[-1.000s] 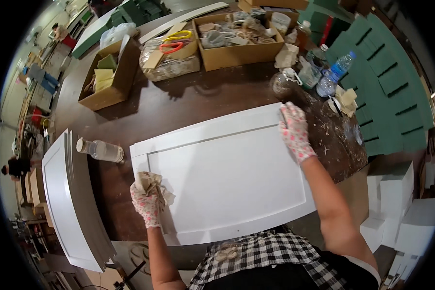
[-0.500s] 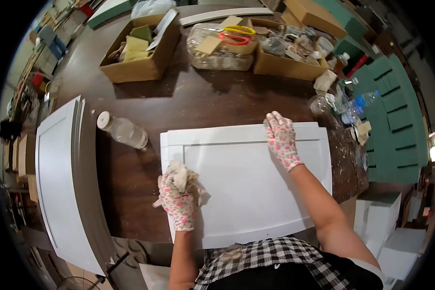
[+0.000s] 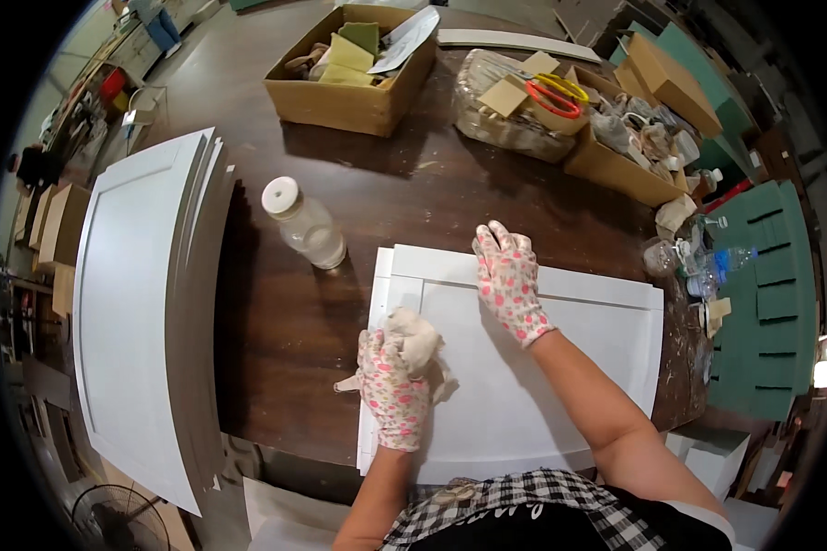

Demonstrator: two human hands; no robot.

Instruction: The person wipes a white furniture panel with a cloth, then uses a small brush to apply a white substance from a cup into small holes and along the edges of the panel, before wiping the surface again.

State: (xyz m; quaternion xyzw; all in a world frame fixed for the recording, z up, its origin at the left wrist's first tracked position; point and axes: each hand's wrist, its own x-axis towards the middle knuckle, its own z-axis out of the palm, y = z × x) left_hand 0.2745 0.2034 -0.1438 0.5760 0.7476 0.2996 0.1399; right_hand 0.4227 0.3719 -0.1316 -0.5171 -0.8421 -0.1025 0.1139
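Head view is showing a person in flower-print gloves working over a white cabinet door (image 3: 560,367) lying flat on a dark brown table (image 3: 294,321), just in front of the body and within easy reach of both arms. The left hand (image 3: 393,386) is closing around a bunched pale rag (image 3: 413,338) and pressing it onto the door near its left edge, apparently so the cloth is bearing on the painted face. The right hand (image 3: 510,280) is lying flat and empty, fingers spread, on the upper frame of the door, likely steadying it. The two hands are working apart, not touching each other.

A clear plastic bottle (image 3: 308,230) with a white cap is lying tilted on the table just beyond the door's upper left corner, near the left hand. A stack of larger white door panels (image 3: 138,303) is lying along the table's left side, apart from the door in work.

Packages are sitting along the far edge of the table:
- An open brown cardboard box (image 3: 349,87) is holding yellow and green pads and a pale sheet.
- A clear plastic bag (image 3: 505,119) of pale scraps is lying just right of it.
- A second open cardboard box (image 3: 616,156) is holding mixed small items, with red and yellow rings (image 3: 556,92) at its near end.

Small clear bottles (image 3: 698,266) are standing by the door's right corner. No label is readable.
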